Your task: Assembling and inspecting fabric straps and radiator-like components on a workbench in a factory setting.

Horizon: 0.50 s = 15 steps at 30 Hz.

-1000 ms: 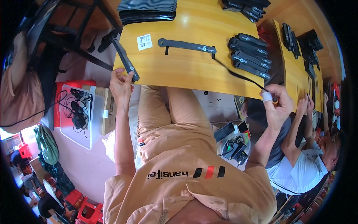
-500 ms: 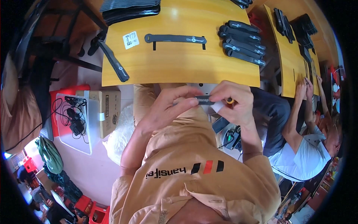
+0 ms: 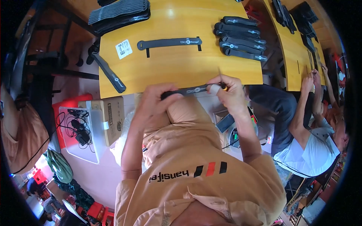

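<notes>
A dark grey strap (image 3: 192, 90) with a pale print is stretched between my two hands, just off the table's near edge. My left hand (image 3: 155, 101) is closed on its left end. The right end is pinched by my right hand (image 3: 230, 96), which also grips a small tool (image 3: 225, 87) with a yellow and black handle. From that handle a thin shaft points up; its tip is too fine to make out. Something white, like a wrap, sits around a digit of my right hand. Beyond my hands, another strap (image 3: 169, 43) lies flat across two short black marks.
On the yellow table (image 3: 162, 71) are a white label sheet (image 3: 123, 49), a single strap (image 3: 109, 73) at the left edge, a strap stack (image 3: 120, 15) at far left and a strap pile (image 3: 241, 39) at right. A co-worker (image 3: 307, 150) sits to the right. A carton (image 3: 113, 120) stands left.
Both hands have moved up toward the table edge and show more of the strap between them. The tool's shaft now shows, pointing up. The whole view has shifted slightly.
</notes>
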Motion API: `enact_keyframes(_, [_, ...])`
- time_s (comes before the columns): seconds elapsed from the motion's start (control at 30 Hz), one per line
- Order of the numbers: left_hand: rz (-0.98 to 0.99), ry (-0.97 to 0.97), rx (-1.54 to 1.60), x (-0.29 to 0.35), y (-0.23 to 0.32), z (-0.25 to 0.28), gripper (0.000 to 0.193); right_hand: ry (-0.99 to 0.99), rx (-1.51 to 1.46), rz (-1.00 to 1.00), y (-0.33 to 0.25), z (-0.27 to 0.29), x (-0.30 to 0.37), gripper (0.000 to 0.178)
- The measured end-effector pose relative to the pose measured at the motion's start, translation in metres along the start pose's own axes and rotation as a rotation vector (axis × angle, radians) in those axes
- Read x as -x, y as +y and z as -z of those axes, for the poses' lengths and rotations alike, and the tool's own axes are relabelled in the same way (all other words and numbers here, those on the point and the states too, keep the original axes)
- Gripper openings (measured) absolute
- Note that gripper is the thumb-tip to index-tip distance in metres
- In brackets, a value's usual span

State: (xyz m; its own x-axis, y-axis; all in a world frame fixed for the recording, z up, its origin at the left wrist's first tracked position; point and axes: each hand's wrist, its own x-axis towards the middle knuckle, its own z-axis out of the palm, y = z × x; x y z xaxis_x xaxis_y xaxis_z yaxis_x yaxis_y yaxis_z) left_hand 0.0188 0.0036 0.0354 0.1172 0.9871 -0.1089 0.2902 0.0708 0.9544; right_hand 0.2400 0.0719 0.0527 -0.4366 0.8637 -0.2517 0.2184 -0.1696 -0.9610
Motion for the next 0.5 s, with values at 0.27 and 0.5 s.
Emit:
enact_keyframes(0.27, [0.244, 0.195, 0.162, 0.002, -0.022, 0.052, 0.007, 0.142, -0.084, -0.076, 0.022, 0.013, -0.032, 0.004])
enact_keyframes(0.5, [0.245, 0.474, 0.557, -0.031, -0.052, 0.060, 0.009, 0.192, -0.247, -0.050, 0.024, 0.013, -0.074, 0.007])
